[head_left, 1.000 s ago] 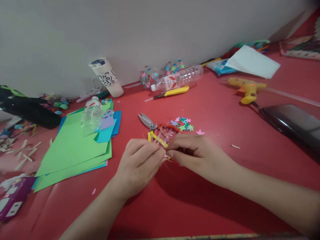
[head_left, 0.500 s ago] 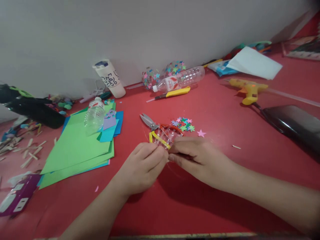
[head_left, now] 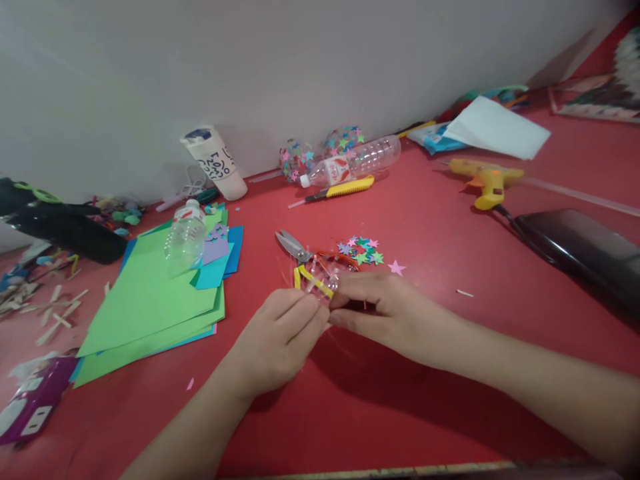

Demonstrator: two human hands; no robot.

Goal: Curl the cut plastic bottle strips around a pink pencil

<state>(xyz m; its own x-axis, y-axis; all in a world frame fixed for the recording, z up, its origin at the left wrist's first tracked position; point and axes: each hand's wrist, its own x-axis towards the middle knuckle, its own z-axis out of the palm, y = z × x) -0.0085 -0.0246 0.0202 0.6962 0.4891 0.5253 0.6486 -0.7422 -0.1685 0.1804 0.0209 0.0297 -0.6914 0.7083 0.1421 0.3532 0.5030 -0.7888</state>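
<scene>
In front of me both hands are on a clear plastic piece (head_left: 341, 269) that looks cut into strips, perhaps part of a bottle. My left hand (head_left: 285, 337) is closed, its fingertips pinching the near edge of the plastic. From the other side, my right hand (head_left: 383, 310) curls its fingers and thumb around it; part of the piece is hidden there. Just beyond lie scissors (head_left: 295, 248) with red and yellow handles, partly seen through the plastic. Behind my right hand is a small pile of foam-like stars (head_left: 363, 249), with a single pink star (head_left: 397, 268) beside it.
Green paper sheets (head_left: 150, 287) lie to the left under a cut bottle top (head_left: 185, 240). A yellow cutter (head_left: 350, 187), a plastic bottle (head_left: 355, 161) and star-covered balls (head_left: 295, 160) are at the back. Rightward are a yellow glue gun (head_left: 487, 179) and a dark object (head_left: 580, 253).
The view has shifted slightly. My right hand's fingers have opened a little around the plastic, with a gap now showing between thumb and fingers. My left hand keeps its pinch.
</scene>
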